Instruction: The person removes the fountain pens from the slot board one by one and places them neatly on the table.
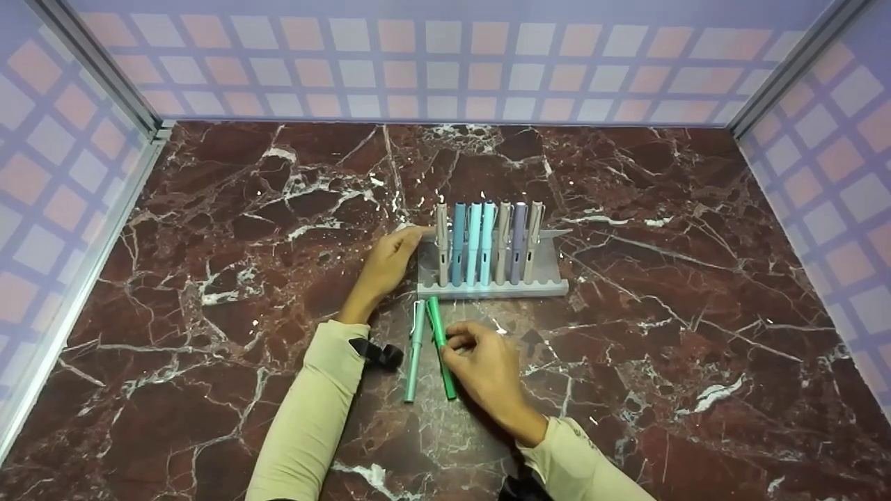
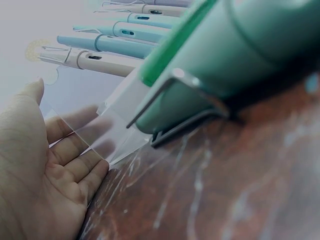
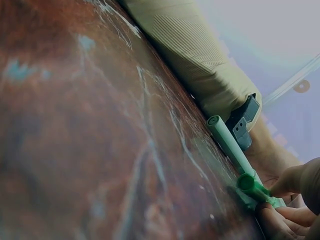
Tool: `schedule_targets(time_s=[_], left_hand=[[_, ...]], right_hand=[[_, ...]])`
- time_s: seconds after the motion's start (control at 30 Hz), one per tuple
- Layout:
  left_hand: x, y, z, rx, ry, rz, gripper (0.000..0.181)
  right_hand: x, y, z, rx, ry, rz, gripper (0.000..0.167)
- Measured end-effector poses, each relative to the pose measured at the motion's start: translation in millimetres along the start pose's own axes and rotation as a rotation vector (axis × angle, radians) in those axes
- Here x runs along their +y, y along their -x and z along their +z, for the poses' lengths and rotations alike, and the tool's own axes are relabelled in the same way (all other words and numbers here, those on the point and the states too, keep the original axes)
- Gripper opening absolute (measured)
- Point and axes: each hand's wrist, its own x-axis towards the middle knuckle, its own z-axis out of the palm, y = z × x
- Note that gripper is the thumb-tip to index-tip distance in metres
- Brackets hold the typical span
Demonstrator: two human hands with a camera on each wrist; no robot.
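Note:
A clear pen stand (image 1: 494,289) holds a row of several capped pens in beige, blue, light blue and purple. My left hand (image 1: 391,261) grips the stand's left edge, its fingers seen through the clear panel in the left wrist view. Between the thumb and fingers of my right hand (image 1: 487,365) is a bright green pen (image 1: 437,321), slanted just in front of the stand. Beside it on the table lies a pale green pen (image 1: 415,355) with a metal clip, close to the left wrist.
The table (image 1: 661,243) has a dark red marble pattern with white veins. Checkered panels (image 1: 445,62) enclose it at the back and both sides. Black wrist cameras sit on both forearms near the pens.

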Motion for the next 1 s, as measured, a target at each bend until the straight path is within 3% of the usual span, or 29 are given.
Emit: schedule_targets(time_s=[0.17, 0.43, 0.67, 1.0], left_hand=[[-0.1, 0.3, -0.8, 0.000, -0.001, -0.014, 0.040], [0.0, 0.5, -1.5, 0.001, -0.013, -0.007, 0.039], [-0.2, -0.6, -0.3, 0.017, 0.039, 0.027, 0.036], [-0.2, -0.2, 0.3, 0.008, 0.027, 0.009, 0.037]], right_hand=[[1.8, -0.7, 1.3, 0.011, 0.038, -0.039, 0.021], [3.1, -2.1, 2.5, -0.033, -0.004, -0.040, 0.028], [5.4, -1.1, 5.0, -0.024, 0.057, -0.115, 0.034], [5.5, -4.3, 7.8, -0.026, 0.103, -0.149, 0.031]])
